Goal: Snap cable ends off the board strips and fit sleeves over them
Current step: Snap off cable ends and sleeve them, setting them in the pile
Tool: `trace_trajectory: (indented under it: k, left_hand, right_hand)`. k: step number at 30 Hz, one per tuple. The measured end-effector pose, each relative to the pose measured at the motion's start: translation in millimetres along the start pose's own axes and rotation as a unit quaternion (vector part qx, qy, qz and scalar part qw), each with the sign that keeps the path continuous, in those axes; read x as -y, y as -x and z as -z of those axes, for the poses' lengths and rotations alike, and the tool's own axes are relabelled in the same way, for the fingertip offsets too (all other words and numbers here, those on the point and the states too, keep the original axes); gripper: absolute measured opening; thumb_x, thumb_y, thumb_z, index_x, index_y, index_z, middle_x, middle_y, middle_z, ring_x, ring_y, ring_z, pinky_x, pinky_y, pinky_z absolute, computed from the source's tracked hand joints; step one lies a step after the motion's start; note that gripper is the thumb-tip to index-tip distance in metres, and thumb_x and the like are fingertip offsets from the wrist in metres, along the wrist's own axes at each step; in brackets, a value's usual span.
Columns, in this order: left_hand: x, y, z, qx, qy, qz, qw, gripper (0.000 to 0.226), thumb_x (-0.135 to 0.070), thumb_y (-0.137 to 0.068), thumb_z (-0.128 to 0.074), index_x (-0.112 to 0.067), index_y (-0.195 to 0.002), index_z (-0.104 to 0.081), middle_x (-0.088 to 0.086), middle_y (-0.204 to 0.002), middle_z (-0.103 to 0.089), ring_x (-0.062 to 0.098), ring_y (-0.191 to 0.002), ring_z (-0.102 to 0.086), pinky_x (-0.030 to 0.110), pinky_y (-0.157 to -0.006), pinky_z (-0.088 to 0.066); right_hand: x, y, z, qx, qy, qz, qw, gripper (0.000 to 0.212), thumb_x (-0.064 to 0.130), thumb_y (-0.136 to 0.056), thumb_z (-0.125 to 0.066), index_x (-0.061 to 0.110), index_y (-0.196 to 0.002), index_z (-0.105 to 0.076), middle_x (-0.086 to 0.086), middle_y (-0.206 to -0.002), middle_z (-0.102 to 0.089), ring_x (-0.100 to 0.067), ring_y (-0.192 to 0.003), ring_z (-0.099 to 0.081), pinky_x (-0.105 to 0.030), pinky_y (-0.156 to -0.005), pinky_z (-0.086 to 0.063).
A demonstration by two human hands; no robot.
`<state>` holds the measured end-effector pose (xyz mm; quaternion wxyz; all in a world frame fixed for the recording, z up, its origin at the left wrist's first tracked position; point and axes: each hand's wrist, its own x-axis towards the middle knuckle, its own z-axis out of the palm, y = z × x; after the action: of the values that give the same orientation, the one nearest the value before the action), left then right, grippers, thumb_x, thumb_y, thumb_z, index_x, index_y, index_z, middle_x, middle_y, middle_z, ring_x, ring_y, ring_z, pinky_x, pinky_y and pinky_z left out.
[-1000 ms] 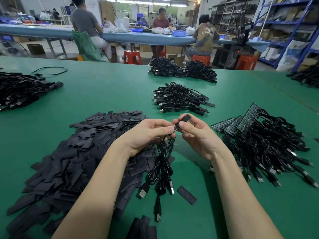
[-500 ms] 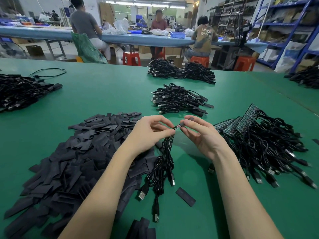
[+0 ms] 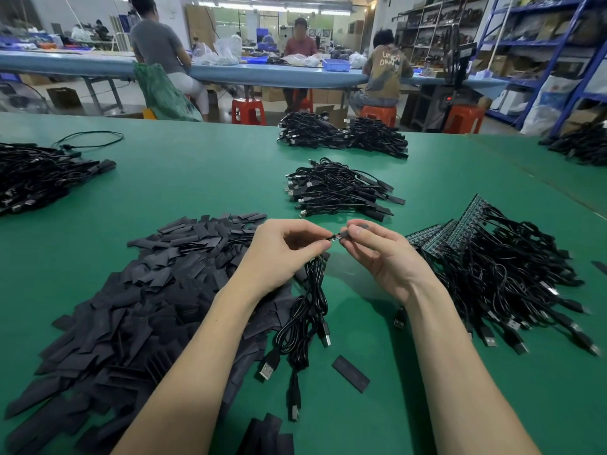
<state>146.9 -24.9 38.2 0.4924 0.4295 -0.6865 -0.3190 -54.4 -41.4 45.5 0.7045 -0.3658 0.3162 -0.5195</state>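
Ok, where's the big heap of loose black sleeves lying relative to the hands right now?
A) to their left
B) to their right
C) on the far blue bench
A: the loose sleeves spread under and beside the left hand; board-strip cables lie right.

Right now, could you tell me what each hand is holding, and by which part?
The left hand pinches the cable end just behind its small board tip. The right hand pinches a black sleeve near its open end.

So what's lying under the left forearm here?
The left forearm passes above the big pile of black sleeves on the green table. Sleeves show on both sides of it; whatever lies directly beneath is covered.
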Motion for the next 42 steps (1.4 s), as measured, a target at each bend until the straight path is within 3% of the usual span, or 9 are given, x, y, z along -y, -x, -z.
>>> trace_trajectory:
  k: [6,20,26,30,37,42]
  left_hand:
    - [-2.1,-1.0,-0.5,0.003,-0.038,0.002,0.999,0.009,-0.012,-0.086,-0.078,-0.017,-0.094,-0.08,-0.005,-0.087,-0.079,0.018,-0.084,-0.075,0.038,-0.086,-0.059]
    - [-7.6,0.6,-0.3,0.0,-0.043,0.001,0.999,0.01,-0.01,-0.085,-0.08,-0.014,-0.093,-0.081,-0.004,-0.085,-0.079,0.02,-0.083,-0.074,0.036,-0.084,-0.059]
    - [-6.9,0.5,2.7,0.007,-0.025,0.014,1.0,0.011,-0.01,-0.082,-0.082,-0.015,-0.091,-0.082,-0.007,-0.084,-0.078,0.011,-0.082,-0.075,0.018,-0.076,-0.055]
    - [-8.5,-0.7,6.3,0.015,0.03,0.022,0.999,0.013,-0.01,-0.082,-0.082,-0.014,-0.094,-0.08,-0.001,-0.088,-0.079,0.014,-0.086,-0.075,0.021,-0.081,-0.055]
    - [-9.1,-1.1,4.4,0.026,0.09,0.044,0.995,0.019,-0.011,-0.08,-0.084,-0.009,-0.089,-0.068,0.006,-0.075,-0.077,0.007,-0.069,-0.071,0.012,-0.071,-0.05]
    - [-8.8,-1.8,1.5,0.023,0.105,0.056,0.993,0.015,-0.008,-0.08,-0.083,-0.007,-0.088,-0.07,0.004,-0.074,-0.077,0.007,-0.071,-0.071,0.012,-0.073,-0.05]
  right_hand:
    - [-6.6,-1.1,-3.2,-0.013,-0.013,0.004,1.0,0.024,0.006,-0.074,-0.078,0.0,-0.096,-0.072,-0.014,-0.093,-0.075,-0.019,-0.086,-0.074,-0.02,-0.076,-0.058]
    - [-12.6,-1.4,-8.9,-0.013,-0.001,0.013,1.0,0.008,0.003,-0.085,-0.072,0.001,-0.093,-0.074,-0.012,-0.092,-0.074,-0.018,-0.084,-0.073,-0.02,-0.076,-0.059]
    - [-13.2,-0.5,-9.1,0.013,0.024,0.017,0.999,0.013,0.007,-0.075,-0.076,0.008,-0.087,-0.079,-0.011,-0.093,-0.076,-0.017,-0.084,-0.073,-0.02,-0.075,-0.058]
    - [-13.2,-0.9,-9.2,0.021,0.026,0.021,0.999,0.01,0.009,-0.075,-0.078,0.01,-0.084,-0.081,-0.011,-0.094,-0.076,-0.018,-0.085,-0.074,-0.02,-0.077,-0.058]
    - [-11.1,2.0,-8.1,0.048,0.033,0.01,0.998,0.01,0.012,-0.075,-0.078,0.011,-0.084,-0.081,-0.009,-0.091,-0.076,-0.014,-0.081,-0.073,-0.018,-0.074,-0.057]
    - [-11.2,3.8,-12.6,0.049,0.046,0.016,0.998,0.014,0.015,-0.076,-0.078,0.013,-0.09,-0.08,-0.008,-0.092,-0.077,-0.012,-0.08,-0.072,-0.018,-0.073,-0.056]
